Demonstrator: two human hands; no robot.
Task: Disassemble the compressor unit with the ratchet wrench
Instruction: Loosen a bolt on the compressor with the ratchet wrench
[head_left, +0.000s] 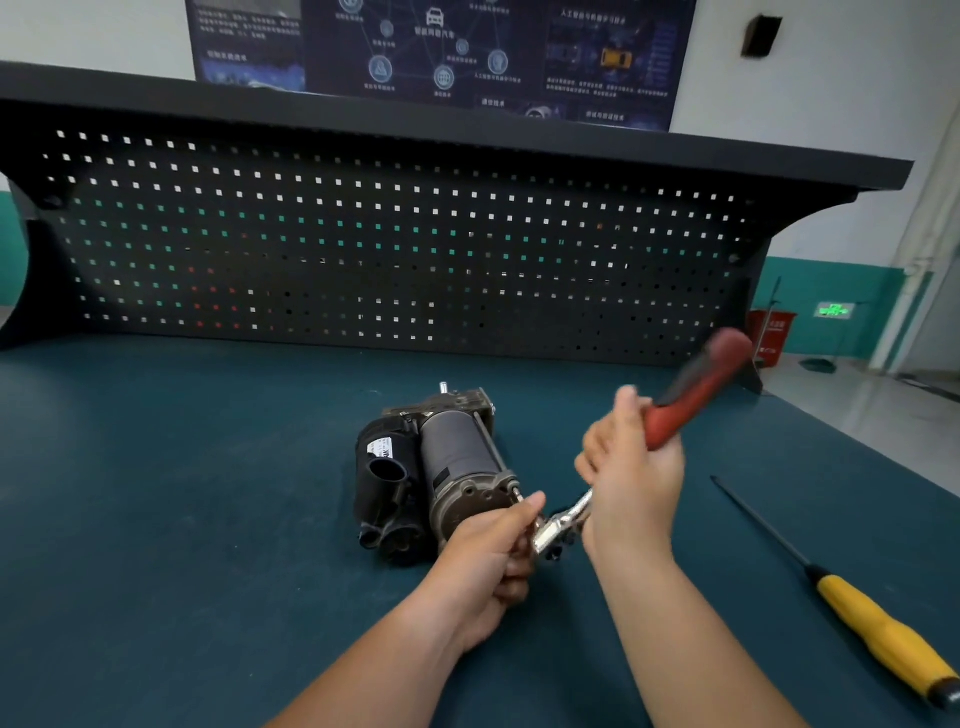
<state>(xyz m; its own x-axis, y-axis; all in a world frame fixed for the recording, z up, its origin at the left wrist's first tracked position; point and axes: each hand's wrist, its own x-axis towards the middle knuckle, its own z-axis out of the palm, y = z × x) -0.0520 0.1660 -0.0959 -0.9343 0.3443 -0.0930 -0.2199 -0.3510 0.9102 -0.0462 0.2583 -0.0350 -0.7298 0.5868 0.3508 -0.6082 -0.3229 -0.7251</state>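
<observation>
Compressor (452, 457): on its side on bench mat (182, 493), centre, just ahead of both hands; long axis runs away from person, near end cap faces the hands
Key relation: head of ratchet wrench (558, 527) sits at right edge of near end cap; red handle rises up & to the right from there, roughly across compressor's long axis
Nearer hand: left, at the cap itself; right is further out along the handle
Left hand (493, 556): fingers curled round wrench head, thumb laid fwd toward cap; holds head against the work; what lies under the fingers is hidden
Right hand (634, 478): fingers wrapped fully round lower part of red handle, thumb up; wrist raised, forearm comes in from lower right
Handle end: blurred, detail n/a
Fastener: small bolt end shows at cap rim by left thumb; whether socket is seated on it, cannot tell
Step (judged): working a bolt at near end cap; no loose parts seen on mat, so prob. early in strip-down
Next move (judged): handle swing about the bolt, left hand keeping head square to cap
Risk (judged): compressor is not clamped, may roll or slide on mat; head may slip off bolt
Screwdriver (878, 629): yellow handle, flat on mat well to the right, shaft pointing rear-left, apart from both hands
Pegboard (363, 234): upright behind bench, no tools seen hung on it
</observation>
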